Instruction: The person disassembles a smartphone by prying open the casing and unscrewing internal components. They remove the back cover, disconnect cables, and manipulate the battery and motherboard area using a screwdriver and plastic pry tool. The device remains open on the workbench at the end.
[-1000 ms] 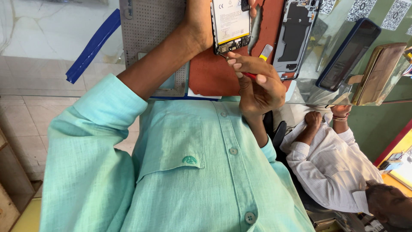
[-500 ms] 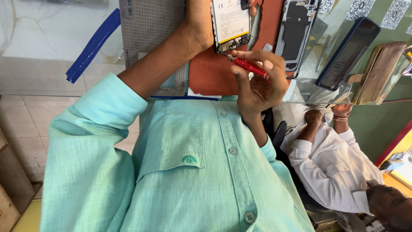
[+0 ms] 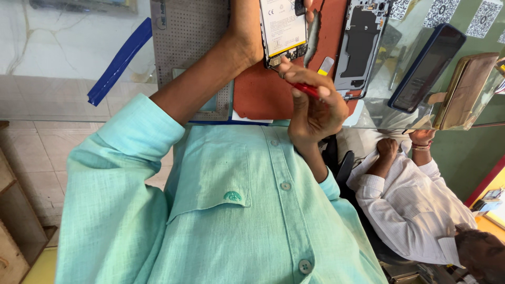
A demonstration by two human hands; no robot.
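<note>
Gripping an opened smartphone (image 3: 283, 29) from its left edge, the left hand (image 3: 247, 26) has its fingers wrapped round the handset, with one fingertip showing at the phone's top right corner; the rest of that hand runs out of the top of the view. The phone lies back-off, its pale battery facing up and a strip of dark circuitry along its lower end, over a rust-red work mat (image 3: 263, 94) on the glass counter (image 3: 63, 100). The right hand (image 3: 311, 108) sits just below the phone, fingers pinched together on a slim red-handled tool (image 3: 306, 90), whose tip I cannot make out where it meets the phone's lower edge. Beside the phone on the mat rests a separate grey phone frame (image 3: 362, 44), well clear of both hands, with a small white and yellow pry tab (image 3: 325, 66) between the two. Under the left forearm is a grey perforated screw mat (image 3: 189, 42), and a blue strip (image 3: 120, 62) slants across the counter further left. A dark phone (image 3: 427, 68) and a brown wallet case (image 3: 465, 92) lean at the right. Below the counter, another person in a white shirt (image 3: 415, 210) sits with hands together
</note>
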